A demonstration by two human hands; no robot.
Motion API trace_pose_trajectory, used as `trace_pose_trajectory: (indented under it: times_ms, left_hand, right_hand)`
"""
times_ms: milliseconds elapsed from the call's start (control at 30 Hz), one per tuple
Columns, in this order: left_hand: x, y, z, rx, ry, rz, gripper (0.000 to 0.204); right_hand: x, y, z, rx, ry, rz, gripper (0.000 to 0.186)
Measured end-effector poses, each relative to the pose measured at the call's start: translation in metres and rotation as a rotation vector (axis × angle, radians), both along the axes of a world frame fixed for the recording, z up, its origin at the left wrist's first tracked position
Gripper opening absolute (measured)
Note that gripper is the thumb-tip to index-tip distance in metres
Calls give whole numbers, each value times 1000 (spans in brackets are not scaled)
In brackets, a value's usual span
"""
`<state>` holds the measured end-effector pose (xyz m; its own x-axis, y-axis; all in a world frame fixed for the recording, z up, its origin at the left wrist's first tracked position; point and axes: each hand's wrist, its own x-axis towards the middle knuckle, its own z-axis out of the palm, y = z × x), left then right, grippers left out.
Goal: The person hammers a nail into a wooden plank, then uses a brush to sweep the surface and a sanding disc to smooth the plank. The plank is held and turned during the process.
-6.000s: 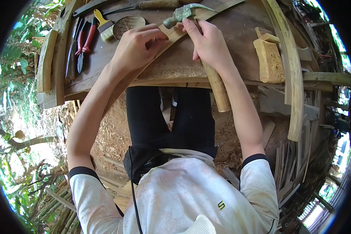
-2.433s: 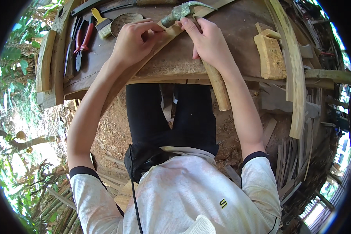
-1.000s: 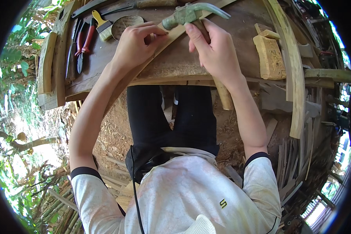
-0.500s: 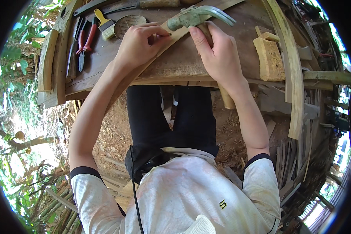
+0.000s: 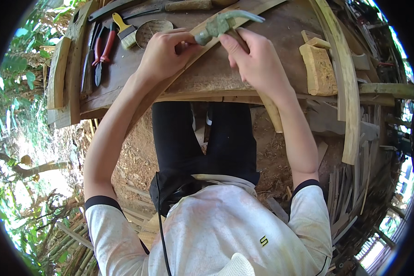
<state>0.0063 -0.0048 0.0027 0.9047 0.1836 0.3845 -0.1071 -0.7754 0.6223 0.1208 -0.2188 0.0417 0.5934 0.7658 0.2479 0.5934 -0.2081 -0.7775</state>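
Observation:
My right hand is wrapped round the wooden handle of a claw hammer, close under its head. The handle runs back beneath my wrist and out past the bench edge. The hammer's greenish, worn striking face is right at the fingertips of my left hand, and its claw points to the far right. My left fingers are pinched together over a long, thin wooden strip lying slantwise across the bench. Whatever they pinch is hidden behind the hammer head.
On the bench, left of my hands, lie red-handled pliers, a yellow-handled brush and a round shallow dish. A notched wood block sits at the right, beside long curved planks. Wood scraps and shavings cover the ground below.
The hammer head has moved left and slightly nearer, up against my left fingertips. A small dark thing seen at those fingertips earlier is now covered. My left hand has barely moved.

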Motion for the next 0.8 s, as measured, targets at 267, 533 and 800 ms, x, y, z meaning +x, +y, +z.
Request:
trace_pose_trajectory:
  times_ms: [267, 533, 800]
  left_hand:
    - [2, -1, 5, -18, 20, -9, 12]
    - [2, 4, 7, -84, 22, -90, 11]
    - [-2, 3, 8, -98, -9, -121, 9]
  right_hand:
    - [48, 42, -1, 144, 491, 80, 53]
    - [59, 42, -24, 105, 658, 37, 55]
    - [56, 43, -20, 119, 694, 8, 52]
